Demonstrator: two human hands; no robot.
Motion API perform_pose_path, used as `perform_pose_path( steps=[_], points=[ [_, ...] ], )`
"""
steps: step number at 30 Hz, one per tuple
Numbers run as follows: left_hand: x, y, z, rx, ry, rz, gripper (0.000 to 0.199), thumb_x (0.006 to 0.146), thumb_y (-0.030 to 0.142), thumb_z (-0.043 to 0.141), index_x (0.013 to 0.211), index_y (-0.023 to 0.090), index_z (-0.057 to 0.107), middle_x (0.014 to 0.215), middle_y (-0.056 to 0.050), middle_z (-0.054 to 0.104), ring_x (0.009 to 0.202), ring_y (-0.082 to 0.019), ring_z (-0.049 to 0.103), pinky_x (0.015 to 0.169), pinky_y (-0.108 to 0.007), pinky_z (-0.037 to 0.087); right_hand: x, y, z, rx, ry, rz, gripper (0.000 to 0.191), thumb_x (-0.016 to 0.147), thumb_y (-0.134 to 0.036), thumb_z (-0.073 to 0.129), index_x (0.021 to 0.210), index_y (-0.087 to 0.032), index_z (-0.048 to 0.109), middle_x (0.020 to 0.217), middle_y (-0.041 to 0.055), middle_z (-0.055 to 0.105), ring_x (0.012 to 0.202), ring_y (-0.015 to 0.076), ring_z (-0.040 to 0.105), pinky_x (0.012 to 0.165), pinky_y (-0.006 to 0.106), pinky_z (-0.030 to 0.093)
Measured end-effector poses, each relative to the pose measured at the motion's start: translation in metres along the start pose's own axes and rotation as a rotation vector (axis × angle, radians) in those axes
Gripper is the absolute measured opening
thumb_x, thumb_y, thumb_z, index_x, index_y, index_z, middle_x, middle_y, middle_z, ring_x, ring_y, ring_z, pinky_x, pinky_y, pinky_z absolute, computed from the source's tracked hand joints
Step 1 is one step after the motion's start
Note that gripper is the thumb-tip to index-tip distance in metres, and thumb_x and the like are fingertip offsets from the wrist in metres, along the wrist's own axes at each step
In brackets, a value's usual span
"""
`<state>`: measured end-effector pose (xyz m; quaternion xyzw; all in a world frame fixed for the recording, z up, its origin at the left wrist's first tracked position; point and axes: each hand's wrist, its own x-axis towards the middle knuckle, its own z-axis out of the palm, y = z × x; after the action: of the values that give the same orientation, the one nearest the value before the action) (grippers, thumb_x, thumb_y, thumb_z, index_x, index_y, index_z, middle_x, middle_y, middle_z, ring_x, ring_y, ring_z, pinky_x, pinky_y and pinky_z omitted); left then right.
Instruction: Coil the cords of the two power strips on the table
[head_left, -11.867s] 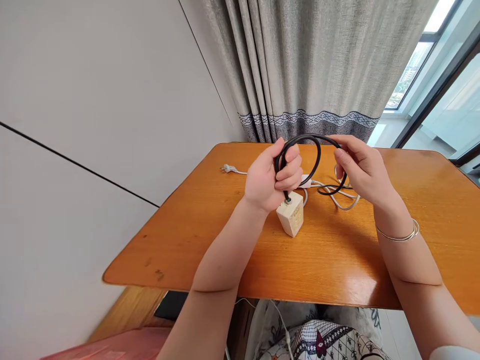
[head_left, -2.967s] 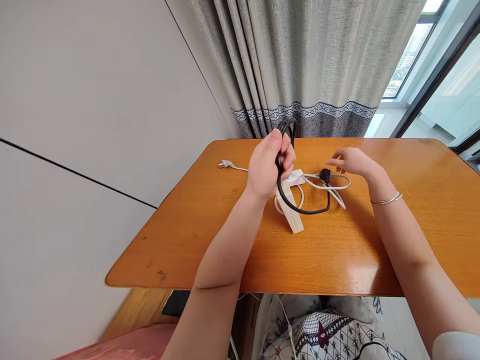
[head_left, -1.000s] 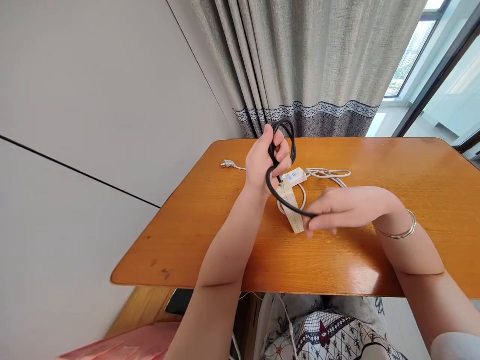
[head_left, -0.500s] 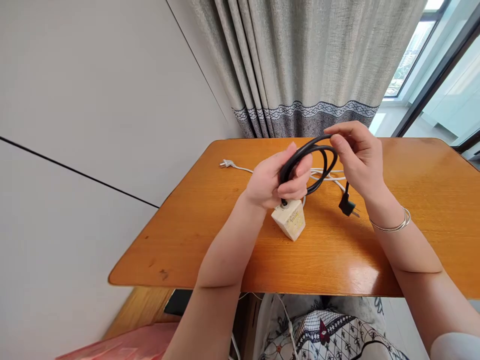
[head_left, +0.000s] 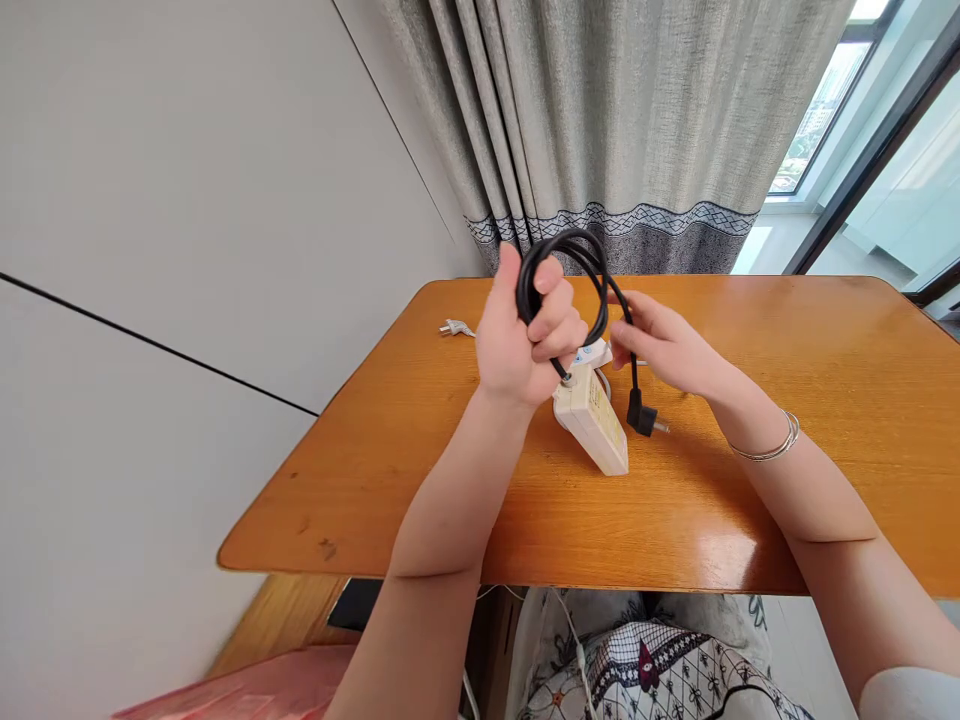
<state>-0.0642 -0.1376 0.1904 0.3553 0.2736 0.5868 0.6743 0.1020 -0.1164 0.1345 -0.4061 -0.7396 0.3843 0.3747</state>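
My left hand (head_left: pixel 529 330) is closed round a loosely coiled black power cord (head_left: pixel 579 240), thumb pointing up. From below the fist the cord runs into the end of a cream, box-shaped block (head_left: pixel 592 425) with a yellowed label, which hangs tilted over the table. The block's sockets, if any, are not visible. At the cord's other end a black angled plug (head_left: pixel 643 415) dangles. My right hand (head_left: pixel 664 345) is beside that hanging stretch, thumb and fingers apart; the cord passes in front of its fingertips. A white object with a blue mark (head_left: pixel 595 353) shows partly behind the block.
A white plug (head_left: pixel 456 327) on a white cord lies on the wooden table (head_left: pixel 360 480) at the left. Behind the table hangs a grey curtain (head_left: pixel 637 120); a pale wall (head_left: pixel 187 200) stands at the left. Patterned cloth (head_left: pixel 645 670) covers the lap below the front edge.
My left hand has tilted up and left, lifting the coil and turning the block. My right hand has let go of the cord and moved left and lower; the black plug has swung left.
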Motion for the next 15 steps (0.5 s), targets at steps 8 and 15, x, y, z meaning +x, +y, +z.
perform_pose_path(
  steps=[8, 15],
  points=[
    [0.001, 0.004, -0.006, 0.013, 0.072, 0.293, 0.058, 0.098, 0.072, 0.032, 0.068, 0.023, 0.041, 0.043, 0.007, 0.024, 0.033, -0.008, 0.015, 0.033, -0.026, 0.014, -0.015, -0.019, 0.007, -0.744, -0.26, 0.085, 0.071, 0.092, -0.019, 0.059, 0.156, -0.009, 0.031, 0.107, 0.012, 0.073, 0.087, 0.0211, 0.067, 0.071, 0.03, 0.047],
    [0.004, -0.006, -0.004, 0.056, 0.093, 0.449, 0.055, 0.105, 0.055, 0.035, 0.063, 0.02, 0.045, 0.044, 0.006, 0.029, 0.034, -0.006, 0.019, 0.036, -0.023, 0.016, -0.036, -0.042, 0.013, -1.273, 0.032, 0.077, 0.057, 0.097, -0.005, 0.034, 0.151, -0.011, 0.051, 0.096, 0.0171, 0.069, 0.082, 0.0244, 0.065, 0.076, 0.039, 0.048]
  ],
)
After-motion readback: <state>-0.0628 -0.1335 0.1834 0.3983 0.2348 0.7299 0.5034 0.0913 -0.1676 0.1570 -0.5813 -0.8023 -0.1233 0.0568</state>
